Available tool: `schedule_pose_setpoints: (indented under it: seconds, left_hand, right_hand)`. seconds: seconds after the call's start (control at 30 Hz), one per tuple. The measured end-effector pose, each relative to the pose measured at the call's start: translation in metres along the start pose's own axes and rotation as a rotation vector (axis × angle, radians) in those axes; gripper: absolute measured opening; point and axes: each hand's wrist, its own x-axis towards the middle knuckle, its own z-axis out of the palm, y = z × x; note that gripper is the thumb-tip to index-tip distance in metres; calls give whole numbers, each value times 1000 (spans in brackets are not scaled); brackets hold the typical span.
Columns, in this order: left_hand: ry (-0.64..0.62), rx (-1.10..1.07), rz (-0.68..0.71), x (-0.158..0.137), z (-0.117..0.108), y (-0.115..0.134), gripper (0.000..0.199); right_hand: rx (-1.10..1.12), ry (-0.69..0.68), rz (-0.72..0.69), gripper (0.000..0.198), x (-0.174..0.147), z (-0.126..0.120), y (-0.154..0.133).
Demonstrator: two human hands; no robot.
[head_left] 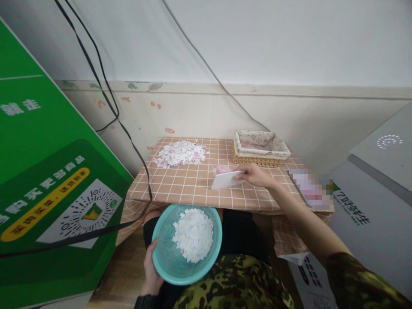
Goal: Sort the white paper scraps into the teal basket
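Observation:
My left hand [152,268] grips the near-left rim of a round turquoise plastic basket [162,249], held over my lap just below the table edge. Inside it lies a heap of small white paper scraps [195,235], a few with pink marks. Over the table, my right hand [254,175] pinches one end of a flat white card [227,179], tilted on its edge. Some pinkish scraps [221,169] show just behind the card; whether they touch it I cannot tell. A loose pile of white and pink paper scraps [180,153] sits at the table's back left.
A checked brown cloth covers the table [180,184]. At its back right stands a cloth-lined wicker basket [260,159] with something pink inside. A partly blurred flat item [305,186] lies at the right edge. Black cables [131,141] hang before the green panel [64,171] at left.

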Motion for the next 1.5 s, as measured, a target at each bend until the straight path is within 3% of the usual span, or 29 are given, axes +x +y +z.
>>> schedule_pose_setpoints:
  seconds: [0.3, 0.4, 0.5, 0.63, 0.73, 0.87, 1.03, 1.2, 1.37, 1.5]
  left_hand:
    - [15, -8, 22, -1, 0, 3, 10]
    - [40, -12, 33, 1, -3, 2, 11]
    - [54, -4, 24, 3, -6, 1, 11]
    - [48, -2, 28, 2, -4, -1, 11]
    - [29, -16, 19, 1, -1, -1, 9]
    - [24, -28, 9, 2, -1, -2, 9]
    - [-8, -46, -3, 1, -4, -2, 12]
    - [-10, -71, -15, 0, -3, -1, 11]
    - [-14, -92, -22, 3, -3, -1, 13]
    - [-23, -82, -53, 4, -7, -2, 14]
  right_hand:
    - [-17, 63, 29, 34, 53, -11, 18]
    - [-35, 151, 10, 34, 45, -16, 13]
    - [-183, 343, 27, 33, 22, -14, 8]
    - [-569, 552, 200, 34, -5, 11, 2]
    - [-757, 518, 250, 37, -5, 37, -1]
    - [-849, 452, 272, 38, 13, 56, -9]
    - [-835, 433, 268, 31, 31, 53, -18]
    - [-680, 549, 200, 36, 41, 52, -33]
    - [-363, 523, 93, 33, 47, 84, -57]
    - [-341, 538, 81, 31, 51, 103, -58]
